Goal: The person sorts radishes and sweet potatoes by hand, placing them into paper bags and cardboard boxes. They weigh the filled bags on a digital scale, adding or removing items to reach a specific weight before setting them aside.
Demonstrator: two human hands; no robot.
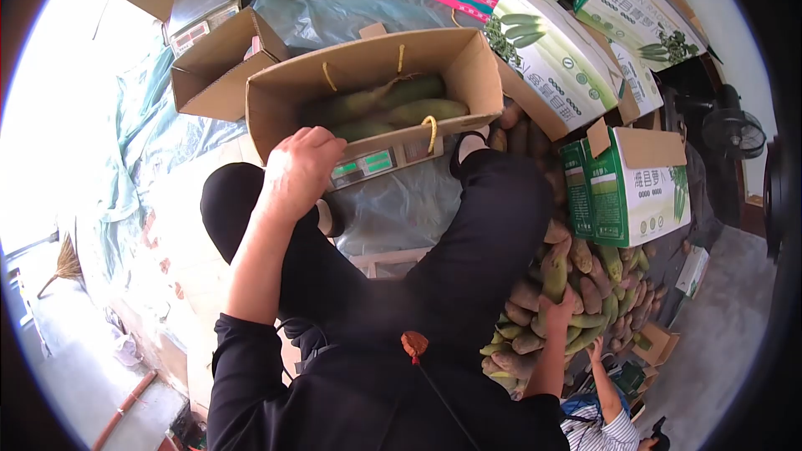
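A tall open cardboard box (276, 108) with yellow cord handles stands in front of me, several green radishes (426, 111) lying inside it. My left hand (305, 163) is closed over the box's near left rim. Just below that rim, a scale with a lit green display (363, 165) shows partly under the box. Down at my right side, my right hand (557, 309) is closed around a long green radish (555, 271), tilted above a large pile of radishes (589, 292). Many in the pile look coated with soil.
Printed radish cartons (551, 58) lie at the upper right, and a green-and-white carton (643, 184) stands by the pile. A smaller open box (221, 75) and another scale (205, 0) are at the left. Another person's hand (595, 351) reaches toward the pile. A fan (733, 132) stands far right.
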